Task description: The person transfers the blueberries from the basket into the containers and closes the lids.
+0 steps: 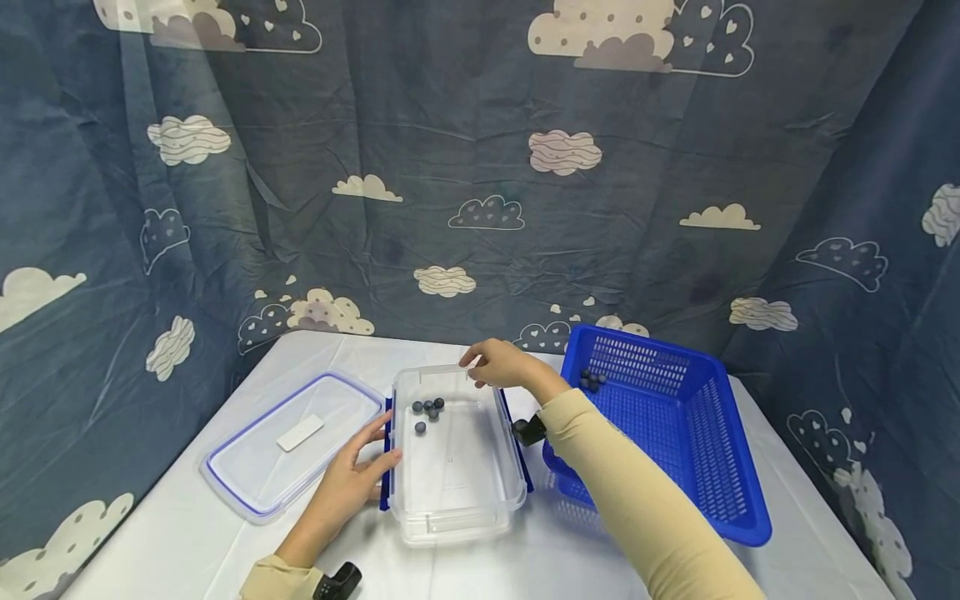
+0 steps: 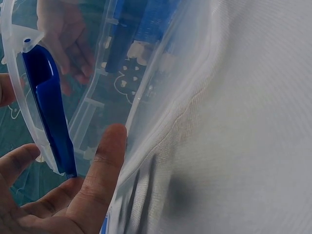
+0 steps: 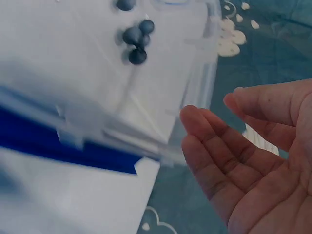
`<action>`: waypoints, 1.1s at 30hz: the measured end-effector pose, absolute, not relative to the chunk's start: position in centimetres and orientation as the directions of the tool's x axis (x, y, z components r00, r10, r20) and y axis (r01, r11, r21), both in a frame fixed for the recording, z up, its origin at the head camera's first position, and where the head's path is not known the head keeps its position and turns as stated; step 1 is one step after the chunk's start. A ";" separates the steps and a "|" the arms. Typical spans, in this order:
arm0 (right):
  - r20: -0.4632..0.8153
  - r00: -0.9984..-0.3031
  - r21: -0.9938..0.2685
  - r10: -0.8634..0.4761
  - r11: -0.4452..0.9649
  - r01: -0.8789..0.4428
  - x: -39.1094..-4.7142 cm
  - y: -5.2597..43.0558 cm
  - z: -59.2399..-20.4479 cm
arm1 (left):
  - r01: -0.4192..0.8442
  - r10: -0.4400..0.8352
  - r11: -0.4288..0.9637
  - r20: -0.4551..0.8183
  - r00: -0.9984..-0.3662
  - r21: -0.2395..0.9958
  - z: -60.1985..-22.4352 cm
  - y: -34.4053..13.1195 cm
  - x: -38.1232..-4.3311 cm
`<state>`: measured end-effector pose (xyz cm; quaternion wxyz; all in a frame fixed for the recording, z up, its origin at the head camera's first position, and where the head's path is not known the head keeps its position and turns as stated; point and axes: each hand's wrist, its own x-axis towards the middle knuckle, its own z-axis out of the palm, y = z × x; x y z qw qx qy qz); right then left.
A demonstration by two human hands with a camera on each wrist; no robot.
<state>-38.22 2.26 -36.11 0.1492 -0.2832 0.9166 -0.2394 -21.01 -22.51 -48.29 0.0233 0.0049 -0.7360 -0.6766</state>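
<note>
A clear plastic storage box (image 1: 457, 492) with blue side latches stands lidless on the table, several blueberries (image 1: 433, 414) lying toward its far left inside. My left hand (image 1: 351, 475) rests against the box's left side, its fingers spread about the blue latch (image 2: 46, 105) and the thumb at the wall. Over the far right corner of the box is my right hand (image 1: 502, 364), its fingers loosely bent and nothing between them. In the right wrist view its fingertips (image 3: 192, 119) are right by the box rim, with the blueberries (image 3: 138, 44) beyond.
To the right, a blue perforated basket (image 1: 738, 467) holds several more blueberries (image 1: 592, 381) at its far left. The box's clear lid (image 1: 262, 492), edged in blue with a white label (image 1: 300, 433), lies flat on the left. A cloud-print curtain (image 1: 450, 108) hangs behind the white table.
</note>
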 end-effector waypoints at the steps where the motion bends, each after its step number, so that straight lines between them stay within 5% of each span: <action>1: -0.131 -0.799 -0.534 -0.587 0.721 -0.442 -38.4 2.6 -35.9 | 0.024 -0.038 0.084 0.027 -0.999 0.996 -48.3 -22.5 -21.0; 9: -0.125 -0.828 -0.618 -0.547 0.696 -0.366 -38.9 5.0 -35.3 | 0.024 -0.042 0.093 0.028 -0.999 0.995 -48.3 -22.6 -20.9; 33: -0.056 -0.914 -0.595 -0.403 0.748 -0.293 -40.9 14.3 -34.8 | 0.027 -0.050 0.086 0.032 -0.998 0.996 -48.4 -22.3 -20.9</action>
